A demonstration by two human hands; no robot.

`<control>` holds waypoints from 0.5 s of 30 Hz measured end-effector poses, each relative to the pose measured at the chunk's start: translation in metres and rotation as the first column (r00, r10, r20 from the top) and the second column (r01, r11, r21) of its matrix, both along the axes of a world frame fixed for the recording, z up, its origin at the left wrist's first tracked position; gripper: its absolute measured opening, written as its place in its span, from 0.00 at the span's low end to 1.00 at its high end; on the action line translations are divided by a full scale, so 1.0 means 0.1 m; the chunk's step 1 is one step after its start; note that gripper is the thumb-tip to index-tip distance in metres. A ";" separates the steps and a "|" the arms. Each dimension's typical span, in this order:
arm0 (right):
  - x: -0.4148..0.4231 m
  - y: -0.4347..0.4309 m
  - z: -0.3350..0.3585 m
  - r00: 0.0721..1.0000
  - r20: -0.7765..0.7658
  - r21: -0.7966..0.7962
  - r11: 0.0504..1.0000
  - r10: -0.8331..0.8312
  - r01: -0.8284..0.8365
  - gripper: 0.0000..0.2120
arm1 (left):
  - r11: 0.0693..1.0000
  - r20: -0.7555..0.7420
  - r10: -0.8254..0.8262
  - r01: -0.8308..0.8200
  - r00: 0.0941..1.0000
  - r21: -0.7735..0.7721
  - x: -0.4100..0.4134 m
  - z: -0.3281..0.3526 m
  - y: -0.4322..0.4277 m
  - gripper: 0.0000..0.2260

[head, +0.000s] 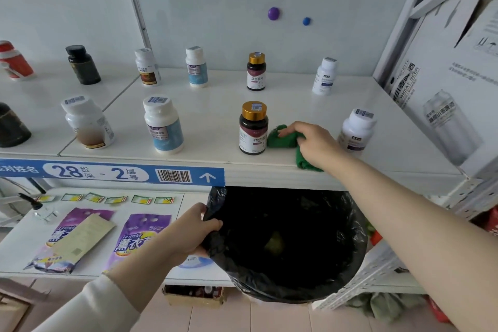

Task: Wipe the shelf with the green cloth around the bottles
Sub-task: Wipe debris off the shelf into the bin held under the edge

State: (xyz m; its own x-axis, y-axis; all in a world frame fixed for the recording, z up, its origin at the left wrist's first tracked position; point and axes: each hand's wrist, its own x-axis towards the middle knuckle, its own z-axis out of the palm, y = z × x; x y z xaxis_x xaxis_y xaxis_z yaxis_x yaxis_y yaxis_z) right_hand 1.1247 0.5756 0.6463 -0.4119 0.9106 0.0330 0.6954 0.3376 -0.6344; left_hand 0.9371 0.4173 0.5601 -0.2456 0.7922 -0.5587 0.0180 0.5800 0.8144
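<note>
L hand (195,229), low & near-left, fingers + thumb clamped on rim of black bin bag (285,245); bag mouth gapes under front edge of shelf (215,105). On shelf, near row: gold-capped dark bottle (253,129), w/ green cloth (283,139) bunched just beside it on the right. R hand (315,143) lies over cloth, fingers curled onto it, holding it down on shelf. White bottle (355,129) stands near, right of that hand.

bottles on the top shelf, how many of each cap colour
white cap: 6
gold cap: 2
black cap: 1
cap unclear, at left edge: 2
total: 11
</note>
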 end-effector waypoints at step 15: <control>0.53 -0.70 0.02 0.930 -0.339 -0.261 0.964 -0.140 0.050 0.23 | 0.999 0.040 0.039 -0.039 0.998 0.010 0.27 0.02 -0.08 0.10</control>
